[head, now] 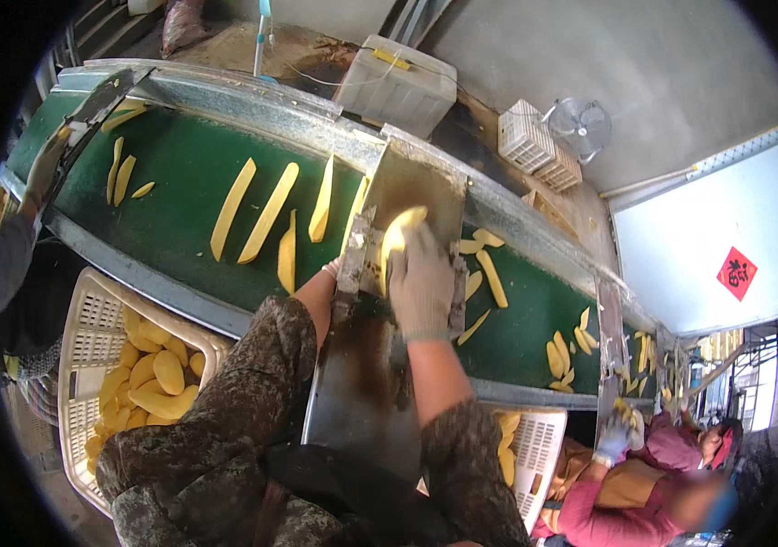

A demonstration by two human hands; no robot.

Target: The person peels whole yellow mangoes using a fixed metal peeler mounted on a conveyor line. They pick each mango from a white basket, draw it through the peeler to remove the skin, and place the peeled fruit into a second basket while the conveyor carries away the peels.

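My right hand (419, 280), in a knitted glove, is pressed over a peeled yellow mango (397, 236) on a metal board (423, 167) that spans the belt. The hand is slightly blurred, and its fingers cover part of the fruit. My left hand (333, 267) is at the board's left edge, mostly hidden behind it; its fingers do not show. Left of the board, long yellow slices (269, 213) lie apart on the green conveyor belt (177, 157). More slices (491, 277) lie on the belt to the right.
A white plastic crate (74, 383) of peeled mangoes (156, 383) stands at my left, another crate (542, 451) at my right. Two people (635, 492) work at lower right; another person's sleeve (9, 253) shows at far left. Beyond the metal rail (238, 102) are a plastic bin (395, 89) and a fan (579, 128).
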